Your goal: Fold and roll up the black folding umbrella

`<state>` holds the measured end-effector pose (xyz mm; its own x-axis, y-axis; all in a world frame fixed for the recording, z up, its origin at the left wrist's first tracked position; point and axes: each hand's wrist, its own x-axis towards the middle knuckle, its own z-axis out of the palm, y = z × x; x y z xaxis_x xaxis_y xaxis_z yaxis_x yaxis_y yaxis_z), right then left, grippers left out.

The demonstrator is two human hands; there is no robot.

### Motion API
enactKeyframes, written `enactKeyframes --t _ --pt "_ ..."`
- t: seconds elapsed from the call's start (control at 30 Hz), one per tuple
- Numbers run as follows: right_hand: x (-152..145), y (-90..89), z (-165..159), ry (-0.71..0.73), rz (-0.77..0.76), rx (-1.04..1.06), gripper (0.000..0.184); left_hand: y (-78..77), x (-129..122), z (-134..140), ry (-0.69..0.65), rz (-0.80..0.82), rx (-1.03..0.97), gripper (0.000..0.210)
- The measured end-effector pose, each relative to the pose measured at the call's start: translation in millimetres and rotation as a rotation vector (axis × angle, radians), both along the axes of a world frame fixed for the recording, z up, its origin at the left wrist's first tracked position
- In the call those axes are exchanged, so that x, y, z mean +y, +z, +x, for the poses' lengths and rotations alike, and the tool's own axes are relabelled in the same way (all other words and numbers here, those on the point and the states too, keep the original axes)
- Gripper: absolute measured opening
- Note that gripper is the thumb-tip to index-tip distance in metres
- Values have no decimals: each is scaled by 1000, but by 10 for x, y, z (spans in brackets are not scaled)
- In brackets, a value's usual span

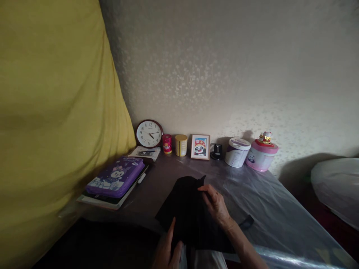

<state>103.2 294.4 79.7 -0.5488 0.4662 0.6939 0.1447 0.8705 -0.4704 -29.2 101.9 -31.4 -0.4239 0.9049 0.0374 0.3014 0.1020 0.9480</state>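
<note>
A piece of black cloth [182, 201] is spread over the front of the table, with a pointed corner sticking up at its top. My right hand [217, 207] pinches the cloth's edge near that corner between thumb and fingers. Low in the view, my left hand [166, 252] lies against the cloth's near part, its index finger stretched out and its thumb apart. A dark strap-like end [246, 222] shows beyond my right wrist; whether it belongs to the cloth I cannot tell.
A purple zip case [116, 177] lies on books at the left, beside a yellow curtain [56, 93]. Along the wall stand a clock [149, 133], a pink tin [167, 144], a yellow tin [181, 145], a panda picture [200, 147] and two tubs [238, 152]. Plastic covers the table [269, 209].
</note>
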Motion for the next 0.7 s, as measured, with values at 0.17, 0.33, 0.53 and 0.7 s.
enactKeyframes --t 0.17,0.33,0.53,0.7 --pt "-51 -100 -420 -20 60 60 22 -49 12 23 -2 -3 131 66" --pt "-108 -238 -663 -52 117 -18 25 -127 9 77 68 -32 253 63" --pt "-140 -283 -752 -104 129 -150 27 -130 -6 151 124 -19 239 63" --pt "-147 -266 -777 -114 125 -212 26 -55 3 144 136 28 217 76"
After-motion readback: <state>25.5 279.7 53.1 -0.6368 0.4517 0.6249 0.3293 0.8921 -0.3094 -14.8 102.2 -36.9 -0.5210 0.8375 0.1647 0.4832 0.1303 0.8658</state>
